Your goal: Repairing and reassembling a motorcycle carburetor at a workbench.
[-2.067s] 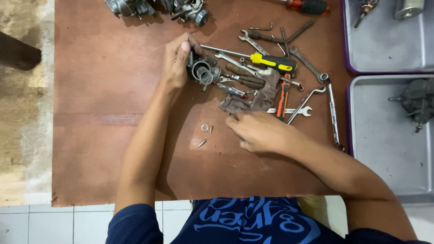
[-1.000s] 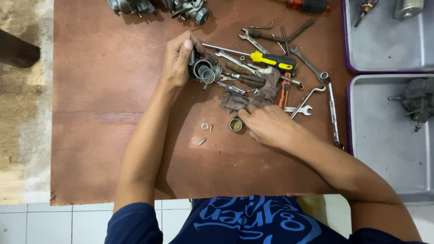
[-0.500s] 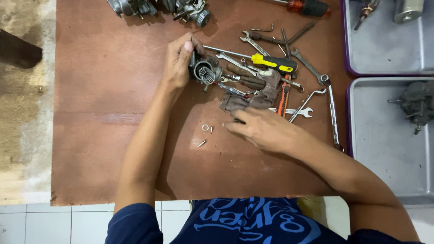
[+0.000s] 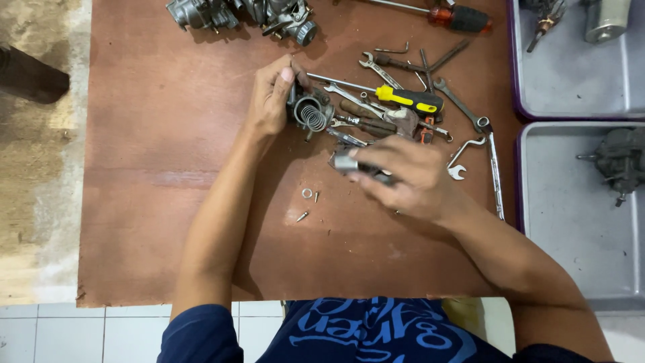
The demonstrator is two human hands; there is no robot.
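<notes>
My left hand grips a small grey metal engine part with a coiled spring showing at its open end, and holds it down on the brown board. My right hand lies just right of it, its fingers closed on a small grey metal cylinder piece lifted a little above the board. Under and behind that hand lies a heap of hand tools. A small washer and two little screws lie on the board in front of the left hand.
A yellow-handled screwdriver, several spanners and a red-handled screwdriver lie at the back right. Carburettor bodies sit at the board's far edge. Two grey trays stand at the right, one holding a dark engine part.
My right hand has moved from low by the washer up and right toward the tool heap, and now carries the small grey cylinder piece. The left hand has stayed on the spring part.
</notes>
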